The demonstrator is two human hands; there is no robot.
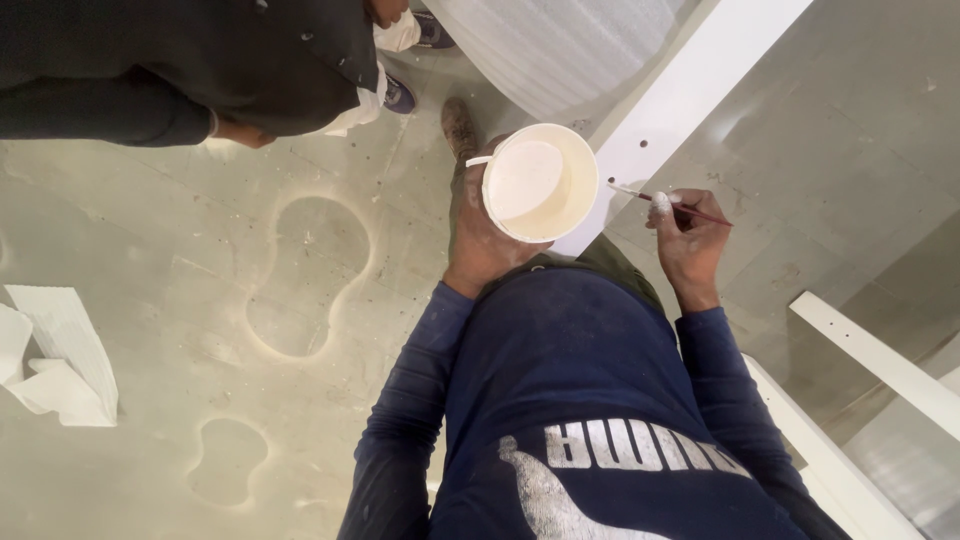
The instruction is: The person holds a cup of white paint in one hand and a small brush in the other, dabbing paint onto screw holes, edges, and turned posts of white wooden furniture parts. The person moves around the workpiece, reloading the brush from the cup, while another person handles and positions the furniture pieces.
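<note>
View: a single head-worn camera; no second view, so nothing is shared.
Position: above the person's own chest, looking almost straight down.
Facing: down the dark blue shirt (590, 400) to the grey floor (200, 250); the person's front points to the top edge.
Nearness: close to the torso, which fills the bottom middle; the left hand (480, 235) and right hand (690, 240) sit mid-frame, the floor lies farther off.
Edges: another person's dark sleeve (120, 110) cuts in at top left; white boards (880, 360) run off right.

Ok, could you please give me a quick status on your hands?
Left hand holds white cup. Right hand pinches thin brush against white board. Nothing blocking.
</note>
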